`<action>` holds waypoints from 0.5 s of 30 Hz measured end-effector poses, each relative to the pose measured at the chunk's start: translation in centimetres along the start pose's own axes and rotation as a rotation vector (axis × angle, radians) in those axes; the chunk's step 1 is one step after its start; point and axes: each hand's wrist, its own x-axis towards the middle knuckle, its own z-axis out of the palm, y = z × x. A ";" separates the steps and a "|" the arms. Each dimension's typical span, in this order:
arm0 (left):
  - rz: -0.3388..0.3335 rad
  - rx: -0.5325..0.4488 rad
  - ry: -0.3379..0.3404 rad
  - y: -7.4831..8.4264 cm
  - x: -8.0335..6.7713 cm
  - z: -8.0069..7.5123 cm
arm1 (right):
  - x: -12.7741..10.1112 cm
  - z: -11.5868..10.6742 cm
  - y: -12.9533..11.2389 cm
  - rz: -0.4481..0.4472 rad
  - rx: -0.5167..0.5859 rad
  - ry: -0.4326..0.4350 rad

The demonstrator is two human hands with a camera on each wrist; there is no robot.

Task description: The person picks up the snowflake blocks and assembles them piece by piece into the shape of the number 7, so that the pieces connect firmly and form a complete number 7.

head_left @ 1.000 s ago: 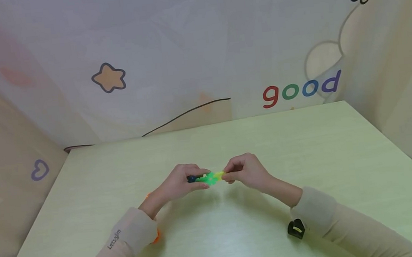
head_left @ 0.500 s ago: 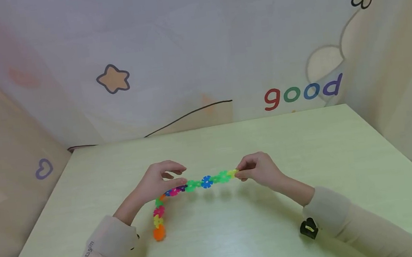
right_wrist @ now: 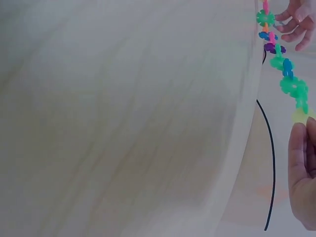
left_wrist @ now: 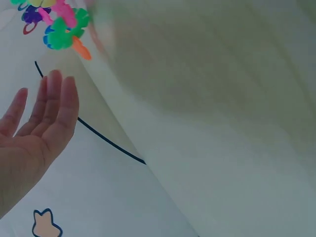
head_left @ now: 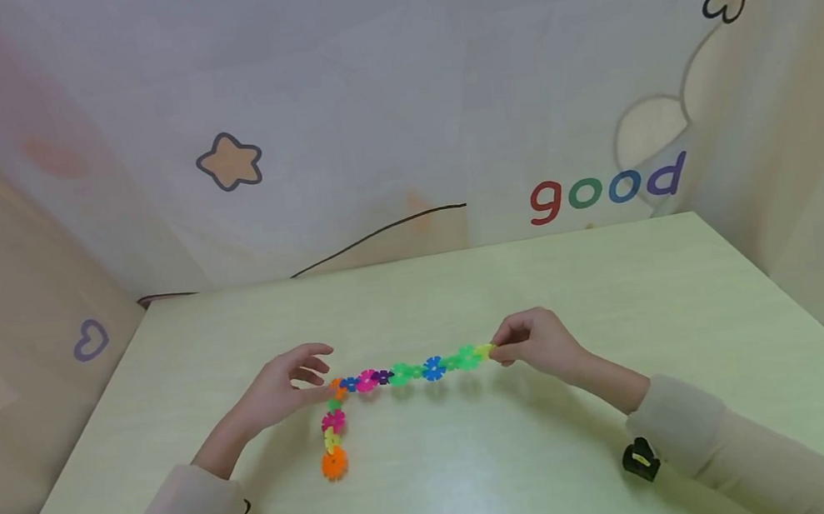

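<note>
A chain of colourful snowflake pieces (head_left: 402, 373) stretches across the green table (head_left: 479, 468). It bends at its left end, and a short leg runs down to an orange piece (head_left: 334, 464). My right hand (head_left: 497, 353) pinches the yellow-green end piece. My left hand (head_left: 318, 371) hovers with relaxed, spread fingers beside the chain's bend; contact cannot be told. The left wrist view shows the left hand (left_wrist: 44, 113) with straight fingers and the chain (left_wrist: 57, 24) above it. In the right wrist view, the right hand's fingertips (right_wrist: 301, 148) hold the chain (right_wrist: 284, 69).
A printed cloth backdrop with the word "good" (head_left: 606, 184) and a star (head_left: 228, 161) walls the table on three sides. A black wrist camera (head_left: 640, 459) sits under the right sleeve. Bare tabletop lies in front and to the right.
The chain has been drawn out from a bunch into a long line. My left hand released it and moved left; my right hand carried its end to the right.
</note>
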 end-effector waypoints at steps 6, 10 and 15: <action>-0.139 -0.080 -0.124 -1.0 -0.4 -0.1 | -0.2 -0.3 0.5 0.007 -0.005 -0.029; -0.196 -0.083 -0.198 -0.9 -0.4 0.2 | -0.4 -0.4 1.0 0.030 -0.032 -0.052; -0.190 -0.051 -0.245 -0.7 -0.4 0.6 | -0.6 -0.6 1.5 0.032 -0.089 -0.104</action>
